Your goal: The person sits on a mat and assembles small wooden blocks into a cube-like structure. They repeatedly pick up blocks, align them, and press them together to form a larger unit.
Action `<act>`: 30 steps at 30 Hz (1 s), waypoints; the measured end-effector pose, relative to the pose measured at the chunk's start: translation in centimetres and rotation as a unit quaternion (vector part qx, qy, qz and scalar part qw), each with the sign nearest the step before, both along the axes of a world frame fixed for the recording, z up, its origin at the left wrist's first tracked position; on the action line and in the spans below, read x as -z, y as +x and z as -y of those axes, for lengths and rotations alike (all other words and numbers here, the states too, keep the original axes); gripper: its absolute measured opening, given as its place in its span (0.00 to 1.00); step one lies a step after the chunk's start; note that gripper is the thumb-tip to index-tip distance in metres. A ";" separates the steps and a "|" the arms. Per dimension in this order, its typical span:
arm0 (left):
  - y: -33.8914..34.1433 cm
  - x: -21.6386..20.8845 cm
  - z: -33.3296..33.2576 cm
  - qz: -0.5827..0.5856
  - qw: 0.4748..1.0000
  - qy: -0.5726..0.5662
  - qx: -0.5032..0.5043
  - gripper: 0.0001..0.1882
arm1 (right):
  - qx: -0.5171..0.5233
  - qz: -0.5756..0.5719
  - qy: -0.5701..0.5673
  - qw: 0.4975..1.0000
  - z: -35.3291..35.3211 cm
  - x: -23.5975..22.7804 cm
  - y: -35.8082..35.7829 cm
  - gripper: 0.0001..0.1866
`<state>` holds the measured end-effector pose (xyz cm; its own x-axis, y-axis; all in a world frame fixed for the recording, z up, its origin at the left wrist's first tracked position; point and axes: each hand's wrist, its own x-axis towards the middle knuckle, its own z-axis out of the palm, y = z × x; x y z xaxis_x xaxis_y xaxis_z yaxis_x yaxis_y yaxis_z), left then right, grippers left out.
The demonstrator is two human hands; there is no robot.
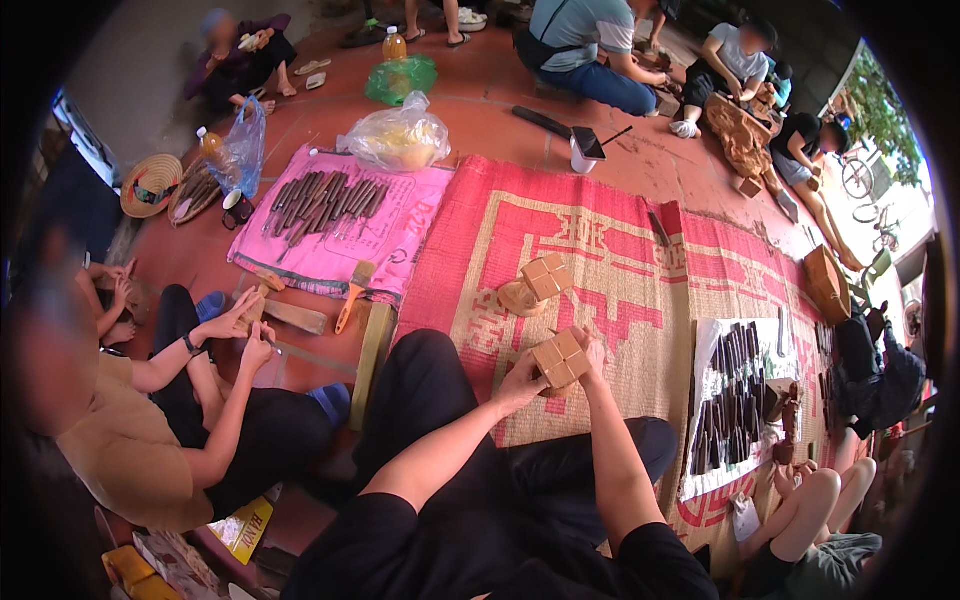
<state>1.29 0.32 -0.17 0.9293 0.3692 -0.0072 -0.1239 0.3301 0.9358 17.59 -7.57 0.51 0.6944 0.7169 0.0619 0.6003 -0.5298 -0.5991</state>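
Clamped the block [561,358] from both sides, with the left hand [520,388] closed on its near left and the right hand [593,352] closed on its far right. Showed no tool in either hand. Held the block in front of the knees, near the middle of the scene and over the mat [642,370], with its cross-grooved top facing up. Could not tell whether it rested partly on the rounded brown piece [557,393] just below.

To hold well, probably needed even pressure from both sides, with fingers kept clear of the grooves and the top kept level. Likely gained from small, slow turns, so as to see each groove squarely without loosening both hands at once.

Just farther off, had a second block [546,274] by a round stump [517,299], close enough for comparing cuts. Far left, had chisels [325,205] spread on a pink sack [410,215], with a brush [355,292] at its near edge. Right, had dark tools [735,420] in rows on a white sheet [706,362]. Near left, sat beside a co-worker [130,450], so best kept elbows in.
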 end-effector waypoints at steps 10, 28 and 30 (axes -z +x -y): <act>-0.2 -0.8 0.0 -0.026 0.999 0.036 -0.001 0.35 | -0.083 0.024 -0.019 0.996 0.6 1.2 -0.7 0.09; 1.3 0.3 0.8 0.025 0.999 0.042 -0.001 0.33 | -0.002 -0.126 0.107 0.986 2.3 6.3 1.6 0.08; 0.9 -0.5 0.1 -0.013 0.997 0.072 -0.004 0.34 | 0.011 -0.130 0.111 0.985 1.8 6.4 1.1 0.08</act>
